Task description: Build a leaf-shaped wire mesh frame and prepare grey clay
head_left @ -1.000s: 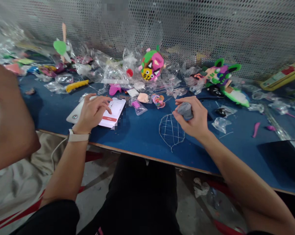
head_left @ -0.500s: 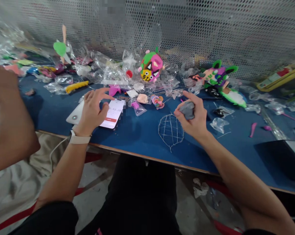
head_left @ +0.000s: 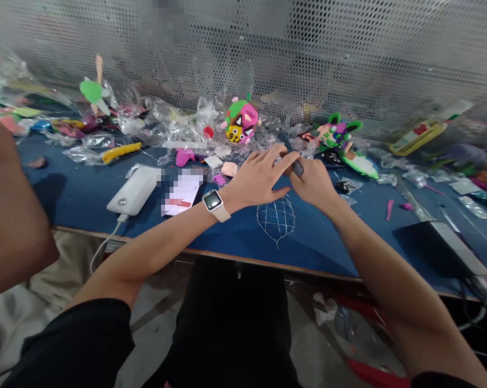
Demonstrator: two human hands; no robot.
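A lump of grey clay (head_left: pixel 298 169) is in my right hand (head_left: pixel 315 182), whose fingers are closed round it and hide most of it. My left hand (head_left: pixel 256 177) reaches across to it, palm down, with its fingertips at the clay and its thumb stretched out apart. Below both hands, a leaf-shaped wire frame (head_left: pixel 276 220) with crossing wires lies flat on the blue table (head_left: pixel 227 237). Its upper end is partly hidden by my left hand.
A phone (head_left: pixel 183 193) and a white power bank (head_left: pixel 135 189) with a cable lie to the left. Behind are a painted round cat figure (head_left: pixel 242 122), a yellow cutter (head_left: pixel 122 152) and plastic wrappers. A dark box (head_left: pixel 441 248) stands right. Another person's arm (head_left: pixel 15 215) is at far left.
My left hand has moved right from above the phone to the clay in my right hand. My right fingers have closed further over the clay. The view has shifted slightly.
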